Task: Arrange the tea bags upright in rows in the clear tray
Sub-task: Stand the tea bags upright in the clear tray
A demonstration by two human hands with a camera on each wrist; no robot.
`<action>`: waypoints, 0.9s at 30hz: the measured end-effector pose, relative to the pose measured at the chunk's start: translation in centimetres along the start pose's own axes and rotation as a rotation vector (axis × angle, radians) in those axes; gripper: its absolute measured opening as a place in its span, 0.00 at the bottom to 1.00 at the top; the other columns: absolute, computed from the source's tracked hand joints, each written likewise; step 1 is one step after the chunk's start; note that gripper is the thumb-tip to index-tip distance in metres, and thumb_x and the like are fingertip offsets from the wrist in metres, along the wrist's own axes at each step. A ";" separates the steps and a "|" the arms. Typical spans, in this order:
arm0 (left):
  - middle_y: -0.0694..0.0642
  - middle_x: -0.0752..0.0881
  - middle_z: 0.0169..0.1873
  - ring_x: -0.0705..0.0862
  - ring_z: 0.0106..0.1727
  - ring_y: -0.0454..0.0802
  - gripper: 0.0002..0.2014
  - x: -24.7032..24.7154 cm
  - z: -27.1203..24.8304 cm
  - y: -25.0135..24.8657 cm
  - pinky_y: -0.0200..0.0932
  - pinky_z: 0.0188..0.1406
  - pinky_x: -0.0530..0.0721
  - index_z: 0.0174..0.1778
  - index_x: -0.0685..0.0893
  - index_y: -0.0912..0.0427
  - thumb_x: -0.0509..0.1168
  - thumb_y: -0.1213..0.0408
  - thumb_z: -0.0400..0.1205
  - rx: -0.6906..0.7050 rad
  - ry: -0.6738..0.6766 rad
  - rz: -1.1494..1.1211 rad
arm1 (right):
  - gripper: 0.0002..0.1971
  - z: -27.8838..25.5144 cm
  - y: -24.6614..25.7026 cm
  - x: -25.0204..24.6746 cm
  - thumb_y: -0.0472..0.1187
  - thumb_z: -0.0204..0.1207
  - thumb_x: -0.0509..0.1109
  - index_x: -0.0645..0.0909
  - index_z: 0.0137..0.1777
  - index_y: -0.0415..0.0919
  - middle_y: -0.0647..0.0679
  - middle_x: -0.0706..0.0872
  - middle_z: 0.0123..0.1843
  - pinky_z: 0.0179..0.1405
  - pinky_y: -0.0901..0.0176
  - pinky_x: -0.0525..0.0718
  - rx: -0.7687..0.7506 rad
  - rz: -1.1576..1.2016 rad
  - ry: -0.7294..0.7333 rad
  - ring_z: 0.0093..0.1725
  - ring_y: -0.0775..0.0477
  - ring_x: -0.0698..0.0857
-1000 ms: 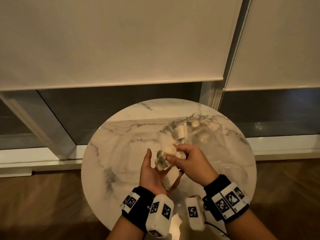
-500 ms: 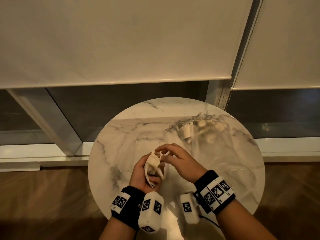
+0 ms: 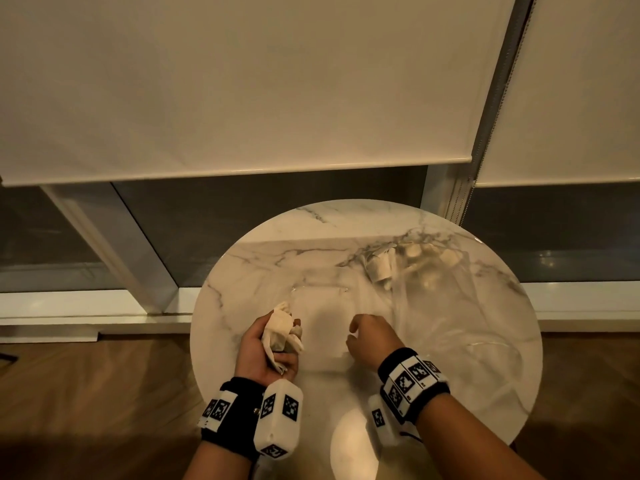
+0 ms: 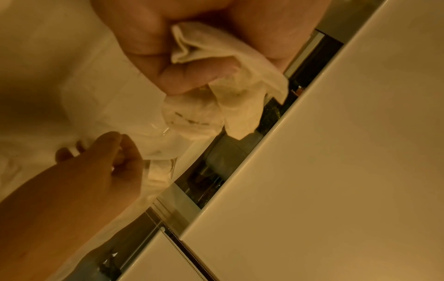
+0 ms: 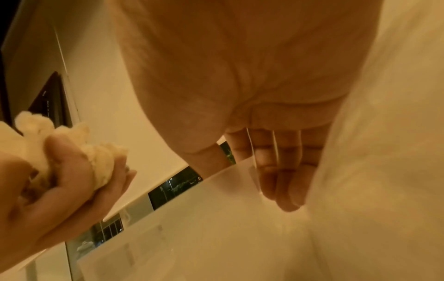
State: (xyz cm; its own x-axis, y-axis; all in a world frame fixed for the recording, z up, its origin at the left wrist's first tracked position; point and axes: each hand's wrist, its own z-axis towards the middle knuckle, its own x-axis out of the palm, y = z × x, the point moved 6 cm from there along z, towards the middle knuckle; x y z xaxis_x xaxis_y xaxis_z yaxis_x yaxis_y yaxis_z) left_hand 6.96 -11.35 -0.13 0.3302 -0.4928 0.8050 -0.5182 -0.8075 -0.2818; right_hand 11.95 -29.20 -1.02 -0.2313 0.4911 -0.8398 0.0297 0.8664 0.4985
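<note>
— Bags first: your left hand [image 3: 265, 355] is clamped round a bunch of tea bags [image 3: 282, 332] at the table's [image 3: 242, 271] near left. A moment ago both hands met there.

— And the right hand [image 3: 372, 337]?

— It has pulled away, fingers loosely curled, holding nothing, over the clear tray [image 3: 320, 292]. No bag stands in it yet; more tea bags [image 3: 381, 266] wait far right.

On the round table [image 3: 450, 393] the left hand [image 3: 265, 351] holds a bunch of tea bags [image 3: 282, 332] left of the clear tray [image 3: 320, 292]; the right hand [image 3: 372, 337] is at its right, and more tea bags [image 3: 381, 266] lie behind.
</note>
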 end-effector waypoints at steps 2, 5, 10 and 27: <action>0.55 0.80 0.33 0.79 0.22 0.43 0.15 -0.1 -0.1 -0.2 0.30 0.08 0.66 0.54 0.78 0.57 0.66 0.54 0.75 0.027 0.006 0.017 | 0.15 -0.7 -1.3 -0.3 0.40 0.80 0.65 0.83 0.64 0.40 0.41 0.83 0.66 0.58 0.59 0.82 0.041 -0.001 -0.006 0.61 0.42 0.84; 0.56 0.79 0.33 0.78 0.21 0.44 0.13 0.5 -0.4 0.3 0.29 0.08 0.65 0.51 0.80 0.57 0.65 0.55 0.74 0.048 0.002 0.039 | 0.15 -2.3 -3.3 -0.7 0.41 0.80 0.66 0.82 0.65 0.41 0.42 0.82 0.67 0.60 0.60 0.81 0.062 -0.018 0.006 0.63 0.43 0.83; 0.57 0.80 0.33 0.80 0.21 0.46 0.15 1.5 -0.3 2.1 0.29 0.08 0.65 0.47 0.83 0.63 0.67 0.55 0.74 0.021 -0.036 0.077 | 0.17 -4.8 -6.3 -1.7 0.40 0.81 0.65 0.81 0.68 0.43 0.44 0.82 0.67 0.62 0.62 0.79 0.078 -0.038 -0.007 0.64 0.46 0.82; 0.57 0.81 0.36 0.78 0.21 0.46 0.13 3.4 -0.3 5.2 0.27 0.12 0.60 0.44 0.86 0.63 0.67 0.55 0.76 0.049 -0.071 0.138 | 0.24 -9.7 0.3 -7.5 0.72 0.70 0.67 0.82 0.59 0.61 0.63 0.82 0.50 0.51 0.64 0.82 -0.289 0.186 -0.171 0.51 0.63 0.81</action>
State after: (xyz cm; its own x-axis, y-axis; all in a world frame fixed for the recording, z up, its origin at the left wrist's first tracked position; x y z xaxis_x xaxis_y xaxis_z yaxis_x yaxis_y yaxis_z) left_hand 5.13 -17.07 1.29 0.3139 -0.6205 0.7186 -0.5237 -0.7445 -0.4141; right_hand 4.22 -33.50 7.47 -0.0817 0.6663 -0.7411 -0.2253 0.7120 0.6650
